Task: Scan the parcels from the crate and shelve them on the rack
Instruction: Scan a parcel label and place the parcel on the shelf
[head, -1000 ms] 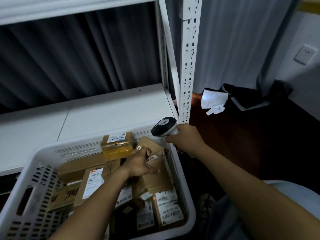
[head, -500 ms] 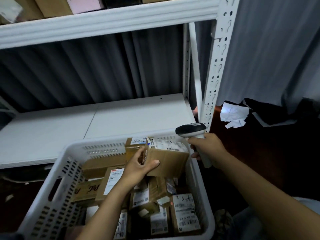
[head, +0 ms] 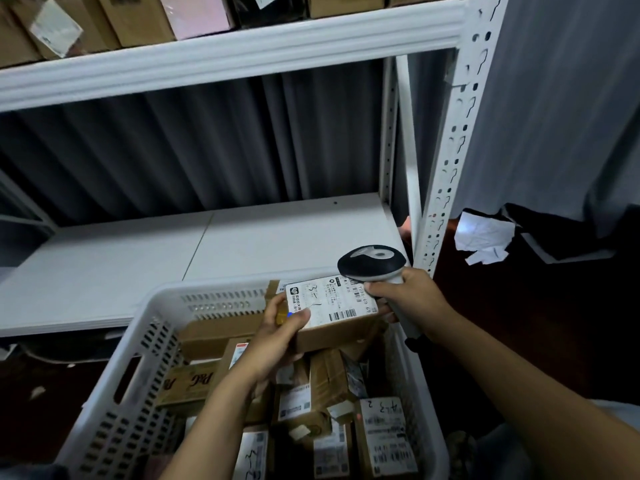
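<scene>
A small brown parcel bearing a white shipping label is held just above the far right corner of a white perforated crate. It is gripped at its left end by the left hand, with the thumb laid on the label's edge and the fingers curled underneath. A handheld scanner, dark-headed with a pale handle, is clasped in the right hand. The fingers are wrapped round the handle and the head is poised just over the label's far right corner. Whether the right fingertips touch the parcel's end cannot be told. The crate below is packed with more labelled cartons, some stood on end, one printed with a P&G mark. The crate is set directly in front of a white metal rack, whose bare lower shelf lies just beyond the crate's far rim. Cardboard boxes are lined up on the upper shelf. A grey pleated curtain is hung behind the rack, and crumpled white paper is seen on the dark floor to the right of the upright.
</scene>
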{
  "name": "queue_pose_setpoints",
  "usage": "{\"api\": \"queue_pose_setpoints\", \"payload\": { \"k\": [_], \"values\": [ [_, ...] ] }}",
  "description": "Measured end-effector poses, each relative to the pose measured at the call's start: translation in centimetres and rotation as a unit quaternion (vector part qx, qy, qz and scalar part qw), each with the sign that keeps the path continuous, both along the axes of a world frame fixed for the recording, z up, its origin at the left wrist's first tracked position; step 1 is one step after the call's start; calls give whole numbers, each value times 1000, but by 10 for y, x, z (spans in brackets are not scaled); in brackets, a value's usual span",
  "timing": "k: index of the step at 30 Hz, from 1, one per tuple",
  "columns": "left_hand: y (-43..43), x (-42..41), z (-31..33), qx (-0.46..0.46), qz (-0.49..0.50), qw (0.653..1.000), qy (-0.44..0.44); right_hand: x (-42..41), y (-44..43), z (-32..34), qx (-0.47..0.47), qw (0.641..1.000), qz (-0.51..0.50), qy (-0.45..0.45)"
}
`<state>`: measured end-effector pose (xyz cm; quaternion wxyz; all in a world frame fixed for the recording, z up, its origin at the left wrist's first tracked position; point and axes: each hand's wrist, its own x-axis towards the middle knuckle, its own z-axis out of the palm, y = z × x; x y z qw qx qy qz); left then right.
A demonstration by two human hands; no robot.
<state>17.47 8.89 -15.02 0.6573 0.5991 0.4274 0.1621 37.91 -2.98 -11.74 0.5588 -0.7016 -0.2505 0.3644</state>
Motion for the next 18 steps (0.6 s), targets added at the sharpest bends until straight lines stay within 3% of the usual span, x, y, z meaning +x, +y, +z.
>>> {"api": "queue_pose_setpoints", "payload": {
  "k": [11, 18],
  "values": [
    [24, -17, -6, 61, 221, 971, -72, -2, 2, 0, -42, 995, 74, -51],
    [35, -32, -13, 114, 237, 962, -75, -6, 1, 11, -35, 989, 117, -85]
  ]
}}
